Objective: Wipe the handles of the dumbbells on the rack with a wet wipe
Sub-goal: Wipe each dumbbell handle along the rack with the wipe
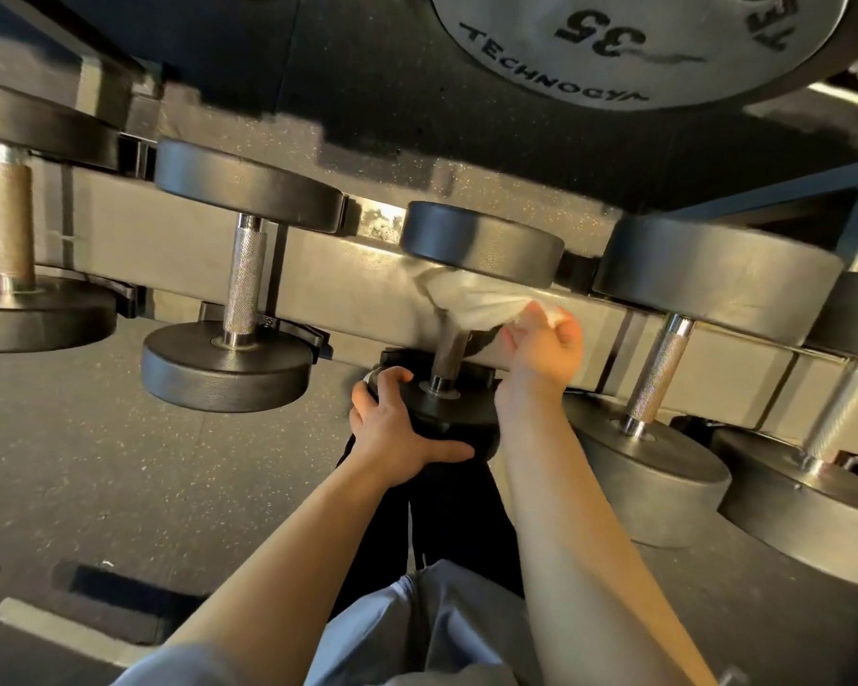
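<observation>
Grey rack (pixel 367 284): white crumpled wet wipe (pixel 481 302) draped over dumbbell handle (pixel 449 356).

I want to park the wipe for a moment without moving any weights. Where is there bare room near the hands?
Bare floor lies left of the left hand, below the neighbouring dumbbell. To the right it is crowded: dumbbells sit close together beside the right hand, which holds the wipe against the middle handle.

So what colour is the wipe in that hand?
White. The wet wipe, pinched by the right hand, shows best in the head view.
</observation>
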